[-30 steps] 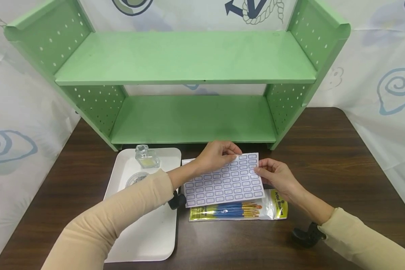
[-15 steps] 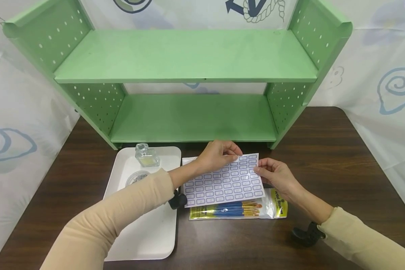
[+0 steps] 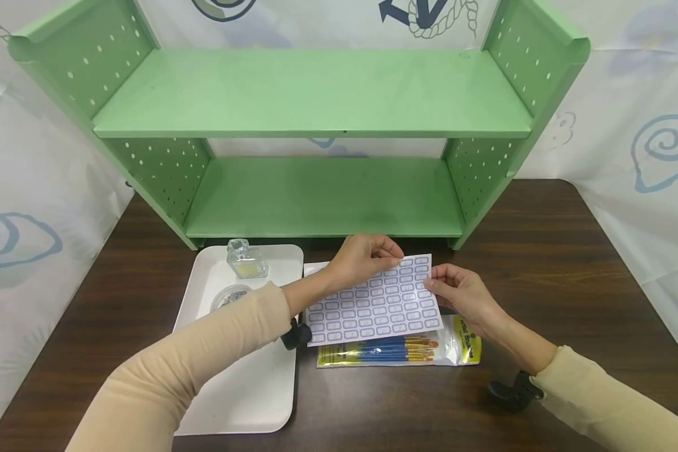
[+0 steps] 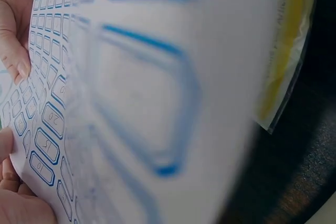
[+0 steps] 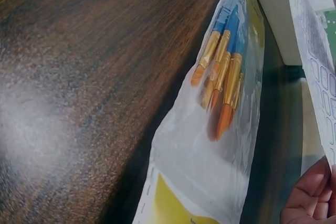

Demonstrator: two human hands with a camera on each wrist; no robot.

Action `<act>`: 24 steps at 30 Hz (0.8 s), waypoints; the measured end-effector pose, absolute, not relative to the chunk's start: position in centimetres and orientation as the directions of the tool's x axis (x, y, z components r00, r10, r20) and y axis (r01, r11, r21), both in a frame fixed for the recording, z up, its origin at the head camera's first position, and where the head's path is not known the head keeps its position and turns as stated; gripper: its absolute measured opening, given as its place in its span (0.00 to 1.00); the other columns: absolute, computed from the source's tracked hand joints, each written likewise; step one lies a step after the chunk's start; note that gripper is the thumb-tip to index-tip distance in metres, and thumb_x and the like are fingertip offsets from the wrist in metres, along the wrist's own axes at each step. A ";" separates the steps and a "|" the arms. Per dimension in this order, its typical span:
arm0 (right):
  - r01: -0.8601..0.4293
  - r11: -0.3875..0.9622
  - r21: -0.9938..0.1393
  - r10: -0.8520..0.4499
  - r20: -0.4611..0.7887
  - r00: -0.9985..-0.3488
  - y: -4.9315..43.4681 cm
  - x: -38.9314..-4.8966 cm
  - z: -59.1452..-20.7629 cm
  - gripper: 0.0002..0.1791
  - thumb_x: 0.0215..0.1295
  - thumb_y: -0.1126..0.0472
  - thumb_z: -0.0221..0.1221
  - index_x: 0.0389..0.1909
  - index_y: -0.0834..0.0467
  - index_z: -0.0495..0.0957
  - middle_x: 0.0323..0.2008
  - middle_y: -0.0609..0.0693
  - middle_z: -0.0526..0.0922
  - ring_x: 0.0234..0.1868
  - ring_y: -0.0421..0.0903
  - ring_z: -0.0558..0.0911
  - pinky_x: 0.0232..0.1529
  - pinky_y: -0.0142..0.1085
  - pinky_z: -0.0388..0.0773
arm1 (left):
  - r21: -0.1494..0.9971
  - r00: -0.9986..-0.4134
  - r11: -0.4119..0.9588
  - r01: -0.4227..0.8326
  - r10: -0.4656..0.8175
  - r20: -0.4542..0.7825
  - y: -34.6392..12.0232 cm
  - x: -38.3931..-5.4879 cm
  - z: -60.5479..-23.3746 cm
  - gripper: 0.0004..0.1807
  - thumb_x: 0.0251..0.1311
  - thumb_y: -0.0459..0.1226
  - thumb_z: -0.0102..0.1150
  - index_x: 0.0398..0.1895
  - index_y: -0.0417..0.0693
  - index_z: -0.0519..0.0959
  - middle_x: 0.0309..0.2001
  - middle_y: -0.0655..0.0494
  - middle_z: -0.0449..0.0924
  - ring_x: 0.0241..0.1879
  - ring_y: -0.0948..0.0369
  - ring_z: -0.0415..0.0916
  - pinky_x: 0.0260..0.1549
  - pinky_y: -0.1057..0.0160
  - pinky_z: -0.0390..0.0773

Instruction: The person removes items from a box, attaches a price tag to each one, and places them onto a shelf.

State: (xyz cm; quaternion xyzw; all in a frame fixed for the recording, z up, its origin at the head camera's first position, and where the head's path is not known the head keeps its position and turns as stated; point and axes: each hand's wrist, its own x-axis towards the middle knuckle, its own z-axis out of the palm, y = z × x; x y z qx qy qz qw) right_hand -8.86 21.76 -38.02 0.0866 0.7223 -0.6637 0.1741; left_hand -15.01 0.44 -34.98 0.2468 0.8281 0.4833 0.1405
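Observation:
A white sheet of labels (image 3: 373,314) printed with rows of blue-outlined boxes is held tilted above the table. My left hand (image 3: 364,256) reaches across the sheet and pinches its top edge with bent fingers. At the right edge, my right hand (image 3: 463,292) pinches the sheet between thumb and fingers. Close up in the left wrist view, the label sheet (image 4: 52,114) is blurred on its near side. Partly beneath it lies a clear pack of artist brushes (image 3: 395,353) with blue handles. In the right wrist view, the brush pack (image 5: 231,77) shows orange bristle tips.
To the left is a white tray (image 3: 248,402) carrying a glass bottle (image 3: 247,262) and a round clear container (image 3: 230,296), partly hidden by my left sleeve. Behind stands a green two-tier shelf (image 3: 328,194) on the dark wooden table (image 3: 559,270). Patterned white cloth hangs around it.
The sheet has shifted very slightly to the left with both hands still gripping it. The tray, bottle and brush pack stay in place.

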 end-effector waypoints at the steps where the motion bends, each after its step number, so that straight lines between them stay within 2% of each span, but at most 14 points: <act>1: 0.356 0.104 -0.929 -0.106 -0.366 -0.925 21.8 -8.9 -38.0 0.11 0.66 0.63 0.56 0.45 0.65 0.71 0.32 0.45 0.79 0.33 0.38 0.79 0.37 0.29 0.80 | 0.871 -0.839 0.406 0.276 0.543 0.013 0.4 -15.0 -35.0 0.04 0.59 0.33 0.61 0.36 0.43 0.82 0.32 0.53 0.84 0.29 0.65 0.78 0.28 0.74 0.75; 11: 0.363 0.090 -0.927 -0.097 -0.371 -0.923 21.7 -8.7 -37.9 0.10 0.66 0.63 0.56 0.44 0.65 0.71 0.32 0.45 0.80 0.33 0.38 0.80 0.37 0.29 0.80 | 0.868 -0.841 0.399 0.295 0.540 0.037 0.4 -15.1 -35.3 0.03 0.58 0.34 0.62 0.33 0.44 0.81 0.29 0.55 0.83 0.27 0.65 0.78 0.26 0.74 0.73; 24: 0.363 0.072 -0.929 -0.090 -0.369 -0.925 21.9 -8.7 -37.9 0.09 0.66 0.64 0.57 0.43 0.64 0.71 0.32 0.44 0.79 0.33 0.38 0.79 0.36 0.29 0.80 | 0.841 -0.846 0.436 0.320 0.531 0.047 0.6 -15.1 -35.2 0.05 0.59 0.37 0.62 0.34 0.47 0.84 0.32 0.57 0.84 0.29 0.67 0.78 0.29 0.74 0.74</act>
